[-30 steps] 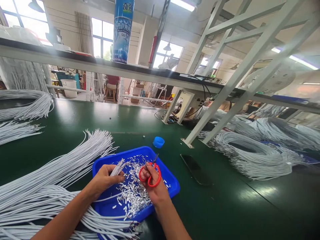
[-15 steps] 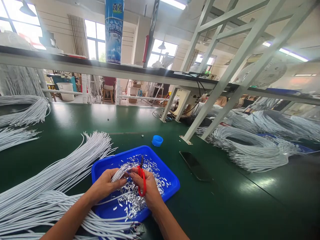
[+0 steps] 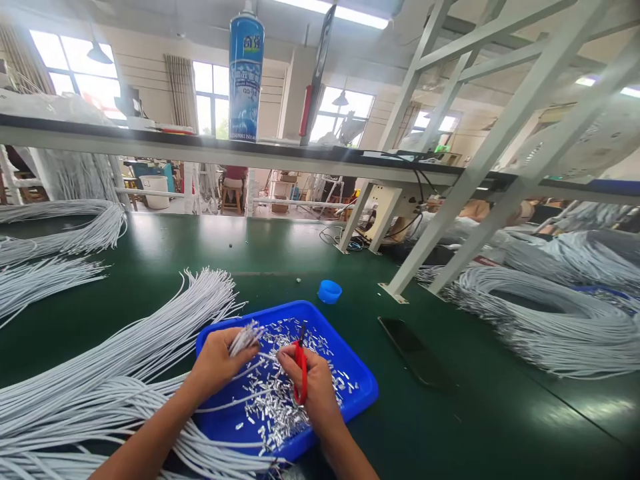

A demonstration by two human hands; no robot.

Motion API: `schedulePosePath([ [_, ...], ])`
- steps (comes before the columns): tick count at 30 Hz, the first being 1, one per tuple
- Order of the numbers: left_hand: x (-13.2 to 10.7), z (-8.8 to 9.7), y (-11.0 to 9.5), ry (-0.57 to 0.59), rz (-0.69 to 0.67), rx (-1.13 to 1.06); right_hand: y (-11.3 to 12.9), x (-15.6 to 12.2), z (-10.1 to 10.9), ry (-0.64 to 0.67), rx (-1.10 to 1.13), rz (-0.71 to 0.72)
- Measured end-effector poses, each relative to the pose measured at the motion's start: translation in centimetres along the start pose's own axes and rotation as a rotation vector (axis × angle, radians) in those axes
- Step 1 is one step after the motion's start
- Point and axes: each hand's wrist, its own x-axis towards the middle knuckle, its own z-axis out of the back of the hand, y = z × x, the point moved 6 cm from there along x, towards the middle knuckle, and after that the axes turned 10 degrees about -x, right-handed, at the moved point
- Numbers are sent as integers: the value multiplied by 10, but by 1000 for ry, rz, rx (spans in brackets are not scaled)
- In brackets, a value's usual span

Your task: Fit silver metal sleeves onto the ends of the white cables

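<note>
My left hand [image 3: 217,360] is closed around a small bunch of white wires [image 3: 244,339], whose ends poke out past the fingers. Red-handled scissors [image 3: 301,377] rest in my right hand [image 3: 317,390], blades pointing up and away. Between the hands a single white wire runs toward my right thumb and fingertips, which look pinched on its end. Both hands are over a blue tray [image 3: 367,390] scattered with small shiny metal pieces [image 3: 280,400]. More white wires [image 3: 165,327] lie in thick bundles to the left, some crossing the tray's near edge.
A blue cap [image 3: 330,292] sits behind the tray, and a dark phone [image 3: 413,350] lies to its right. Coiled wires [image 3: 540,320] are at the far right. Metal frame legs [image 3: 400,283] stand on the green table. A blue spray can [image 3: 246,80] tops the shelf.
My hands have drawn apart, and a single wire now shows between them. The camera has turned slightly, so the scene sits further right and lower.
</note>
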Motion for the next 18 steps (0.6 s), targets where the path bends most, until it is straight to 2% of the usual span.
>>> schedulePosePath([
  [4,1,-19,-3,169,-49,197,-1,0,-8,83,63,6],
  [8,1,-25,3,260,76,-11,8,0,0,64,6,18],
  [11,4,-19,2,258,130,-206,15,2,10,55,-89,50],
  [13,7,-14,3,210,149,-283,18,3,11,90,-130,61],
  [16,10,-10,10,117,166,-291,19,1,8,108,-136,97],
  [18,8,-15,13,141,164,-255,18,-1,6,80,-126,119],
])
